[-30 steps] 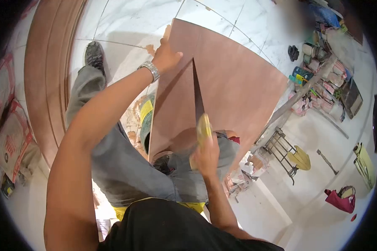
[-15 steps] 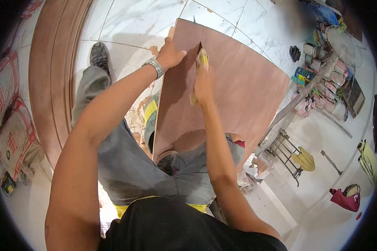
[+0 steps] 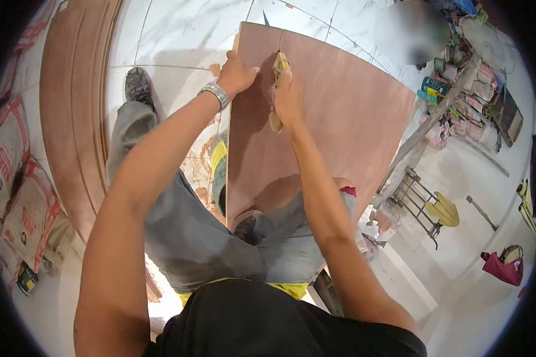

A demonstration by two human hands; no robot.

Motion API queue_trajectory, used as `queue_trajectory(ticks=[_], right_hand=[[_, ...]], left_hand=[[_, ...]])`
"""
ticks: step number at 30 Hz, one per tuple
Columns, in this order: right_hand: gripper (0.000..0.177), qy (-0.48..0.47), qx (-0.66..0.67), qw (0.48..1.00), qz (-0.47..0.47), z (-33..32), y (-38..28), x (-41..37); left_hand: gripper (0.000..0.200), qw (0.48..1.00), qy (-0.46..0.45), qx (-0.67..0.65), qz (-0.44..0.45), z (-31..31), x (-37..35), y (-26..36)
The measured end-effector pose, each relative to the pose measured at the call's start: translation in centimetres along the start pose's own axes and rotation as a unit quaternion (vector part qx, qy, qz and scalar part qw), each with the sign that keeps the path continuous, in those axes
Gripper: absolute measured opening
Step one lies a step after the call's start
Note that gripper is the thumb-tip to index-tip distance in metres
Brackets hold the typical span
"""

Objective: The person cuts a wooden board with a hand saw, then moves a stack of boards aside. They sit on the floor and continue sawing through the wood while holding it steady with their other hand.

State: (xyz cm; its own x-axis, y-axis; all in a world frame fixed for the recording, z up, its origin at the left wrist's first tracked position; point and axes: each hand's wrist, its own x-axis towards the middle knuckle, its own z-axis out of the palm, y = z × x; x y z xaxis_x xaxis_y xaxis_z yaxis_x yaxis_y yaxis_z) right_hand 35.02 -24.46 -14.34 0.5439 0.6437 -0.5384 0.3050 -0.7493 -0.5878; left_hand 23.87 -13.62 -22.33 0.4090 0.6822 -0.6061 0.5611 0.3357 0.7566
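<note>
A large reddish-brown plywood sheet lies tilted in front of me, its near end over my knee. My left hand, with a metal watch on the wrist, grips the sheet's left edge near the far corner. My right hand is closed around the yellow handle of a handsaw. The saw's blade sits in a narrow cut that runs from the sheet's far edge, and most of the blade is hidden below the sheet.
Curved wooden boards lean at the left beside printed sacks. A yellow-green bucket stands under the sheet. A metal stand, a red bag and shelves of tins are at the right on the white tiled floor.
My right hand has pushed the saw from the sheet's near part up to its far edge. The left hand has kept its grip on the left edge.
</note>
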Motion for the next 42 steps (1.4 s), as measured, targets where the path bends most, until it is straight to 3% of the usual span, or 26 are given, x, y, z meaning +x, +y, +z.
queue_trajectory(ticks=[2,5,6,8,10,11,12,13,14,18,20,22,25,26,30,31,34,36,38,41,42], right_hand=[[0.048,0.025,-0.091,0.992,-0.08,-1.4,1.9,-4.8],[0.038,0.011,-0.221,0.964,-0.149,-6.6,0.2,-18.4],[0.037,0.012,-0.089,0.996,-0.03,-7.9,0.5,-22.0],[0.034,0.027,-0.026,0.999,-0.025,-7.5,0.7,-21.8],[0.039,0.068,-0.177,0.954,-0.233,-4.6,1.8,-14.4],[0.04,0.045,-0.189,0.976,-0.1,-1.8,6.5,-8.7],[0.043,0.051,-0.081,0.995,0.032,-0.2,0.7,-5.5],[0.045,0.103,-0.012,0.994,-0.044,1.6,2.3,-1.7],[0.046,0.094,0.015,0.994,-0.047,1.8,2.3,0.0],[0.046,-0.033,0.118,0.988,0.095,-0.5,-1.5,0.5],[0.04,0.003,0.09,0.996,-0.006,0.2,0.3,2.2],[0.037,0.023,0.022,0.996,-0.084,0.8,4.7,1.2],[0.029,0.033,-0.015,0.996,-0.083,-3.4,3.0,-11.9],[0.034,0.053,-0.166,0.962,-0.208,-5.1,3.3,-16.4],[0.045,-0.014,0.001,1.0,0.009,-8.2,-0.6,-22.7],[0.046,0.012,-0.052,0.996,-0.068,-6.3,2.3,-19.5],[0.044,0.049,-0.121,0.991,-0.015,1.3,3.8,-2.1],[0.043,0.062,0.03,0.997,-0.026,1.9,1.6,1.1],[0.045,0.044,0.013,0.999,-0.006,0.6,3.3,-1.8],[0.04,0.031,-0.263,0.936,-0.233,-5.1,3.4,-17.1],[0.045,-0.032,-0.215,0.972,-0.089,-6.9,1.8,-21.2]], left_hand=[[0.075,1.0,-0.017,-0.018,-0.015,-0.4,-0.5,0.3],[0.071,0.999,-0.023,-0.025,-0.008,-0.5,-0.5,0.9],[0.071,0.999,-0.027,-0.023,0.01,-0.6,-0.9,0.9],[0.071,0.999,-0.02,-0.013,0.026,-0.9,-0.6,0.7],[0.07,1.0,-0.018,-0.005,0.019,-0.3,-0.6,0.1],[0.07,0.999,-0.03,-0.002,0.015,-0.4,-0.8,-0.1],[0.069,0.999,-0.039,-0.002,0.008,-0.5,-0.9,0.1],[0.069,0.999,-0.045,0.0,0.007,-0.9,-0.5,0.5],[0.07,0.999,-0.047,0.012,0.014,-1.2,-0.1,0.6],[0.071,0.997,-0.04,0.067,0.029,-0.8,-0.1,-0.1],[0.073,0.996,-0.043,0.064,0.039,-0.8,0.2,-0.3],[0.074,0.996,-0.068,0.023,0.052,-1.1,0.1,-0.8],[0.075,0.997,-0.073,0.03,0.022,-1.4,-0.3,0.2],[0.076,0.997,-0.067,0.025,0.03,-1.3,-0.4,0.5],[0.081,0.998,-0.039,0.012,0.044,-0.9,-0.5,0.0],[0.081,0.998,-0.037,0.01,0.048,-0.6,-0.3,-0.2],[0.08,0.995,-0.023,0.045,0.085,-0.9,0.1,-0.4],[0.076,0.997,-0.036,0.041,0.047,-1.3,0.4,0.0],[0.073,0.998,-0.056,0.021,0.015,-0.8,-0.2,-0.1],[0.073,0.999,-0.051,0.009,0.015,-0.9,-0.1,0.1],[0.072,0.999,-0.047,0.018,0.013,-0.9,-0.4,0.3]])
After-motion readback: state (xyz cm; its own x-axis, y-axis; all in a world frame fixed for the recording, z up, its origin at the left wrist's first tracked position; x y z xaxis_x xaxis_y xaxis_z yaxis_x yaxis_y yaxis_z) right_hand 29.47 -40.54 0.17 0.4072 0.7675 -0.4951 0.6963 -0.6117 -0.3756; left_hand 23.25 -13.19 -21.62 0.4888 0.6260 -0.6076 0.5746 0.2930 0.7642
